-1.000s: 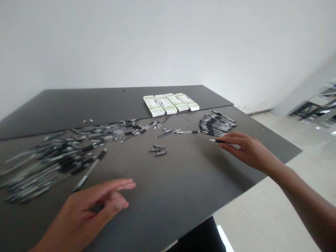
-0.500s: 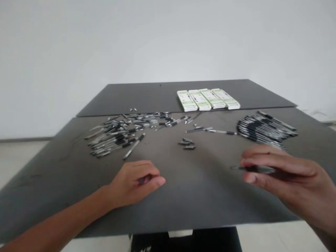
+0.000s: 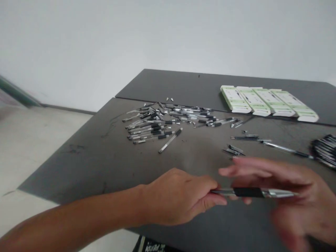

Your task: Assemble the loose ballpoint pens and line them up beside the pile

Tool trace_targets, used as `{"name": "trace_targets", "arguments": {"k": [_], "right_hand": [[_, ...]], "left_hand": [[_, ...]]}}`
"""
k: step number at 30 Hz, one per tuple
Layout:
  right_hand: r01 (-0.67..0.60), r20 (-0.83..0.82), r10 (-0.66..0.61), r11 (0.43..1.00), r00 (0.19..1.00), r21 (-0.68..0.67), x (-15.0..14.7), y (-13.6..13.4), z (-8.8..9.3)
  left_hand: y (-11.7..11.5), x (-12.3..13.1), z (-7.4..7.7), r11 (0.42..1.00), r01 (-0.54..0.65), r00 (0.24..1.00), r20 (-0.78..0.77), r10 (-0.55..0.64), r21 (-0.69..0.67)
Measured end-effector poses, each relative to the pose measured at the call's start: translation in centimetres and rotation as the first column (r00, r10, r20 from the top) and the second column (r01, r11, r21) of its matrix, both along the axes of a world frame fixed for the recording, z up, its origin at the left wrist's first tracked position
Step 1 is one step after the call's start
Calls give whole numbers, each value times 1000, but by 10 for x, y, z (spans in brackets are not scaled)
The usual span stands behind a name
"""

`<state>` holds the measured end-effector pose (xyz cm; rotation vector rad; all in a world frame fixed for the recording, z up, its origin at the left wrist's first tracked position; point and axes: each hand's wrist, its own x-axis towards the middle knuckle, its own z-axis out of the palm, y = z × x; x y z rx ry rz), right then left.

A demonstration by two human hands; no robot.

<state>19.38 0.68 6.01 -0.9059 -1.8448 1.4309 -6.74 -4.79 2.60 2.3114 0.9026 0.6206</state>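
A pen (image 3: pixel 248 192) with a black grip and a silver tip lies level, its tip pointing right. My left hand (image 3: pixel 183 196) pinches its rear end between thumb and fingers. Around the pen's front is my right hand (image 3: pixel 291 189), blurred, its fingers spread and thumb apart. A pile of pens and loose parts (image 3: pixel 149 126) lies on the left of the dark table (image 3: pixel 105 168). Several small pen parts (image 3: pixel 233 150) sit beyond my right hand. At the right edge is a heap of pens (image 3: pixel 325 148), partly cut off.
Several flat white and green boxes (image 3: pixel 265 99) lie side by side at the back right. A single pen (image 3: pixel 286 148) and some thin parts (image 3: pixel 245 138) rest before them. A pale wall stands behind the table.
The view has turned right. My hands have come together; my left hand now holds the pen that was in my right hand, whose fingers have opened.
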Motion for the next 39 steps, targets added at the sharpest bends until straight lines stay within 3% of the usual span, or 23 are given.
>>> {"name": "trace_targets", "arguments": {"k": [1, 2, 5, 7, 11, 14, 19, 24, 27, 30, 35, 39], "right_hand": [[-75, -26, 75, 997, 997, -18, 6, 14, 0], [-56, 4, 56, 998, 998, 17, 11, 29, 0], [88, 349, -207, 941, 914, 327, 23, 67, 5], [18, 530, -266, 904, 805, 427, 28, 80, 10], [-190, 757, -147, 921, 636, 339, 41, 81, 18], [-211, 801, -77, 946, 593, 248, 52, 73, 14], [-217, 773, -66, 941, 632, 258, 59, 62, 3], [-277, 779, -78, 908, 623, 313, 59, 56, 0], [-299, 753, -74, 889, 654, 347, 61, 54, -5], [-274, 690, -114, 862, 714, 426, 61, 47, -7], [-122, 481, -94, 909, 872, 398, 46, 28, 1], [-57, 352, -63, 945, 934, 321, 36, 16, 6]], "left_hand": [[0, 0, -1, 1000, 3, 1000, 16, -3, 3], [-1, 0, -2, 1000, 9, 999, 36, -9, 7], [0, -1, -3, 1000, -9, 995, 95, 8, 16], [2, -3, -3, 1000, -30, 994, 104, 30, -2], [3, -6, 0, 999, -16, 996, 89, 19, -28], [-1, -6, 3, 999, -23, 997, 69, 25, -35], [-5, -3, -4, 994, -86, 996, 9, 87, -60], [-5, -6, -15, 993, -57, 997, 51, 63, -106], [-8, -9, -12, 964, -187, 982, -53, 180, -187], [-5, -11, -5, 959, -214, 974, -118, 195, -183], [7, -10, -4, 969, -227, 974, -19, 226, -96], [12, -12, -5, 967, -243, 970, 5, 244, -70]]}}
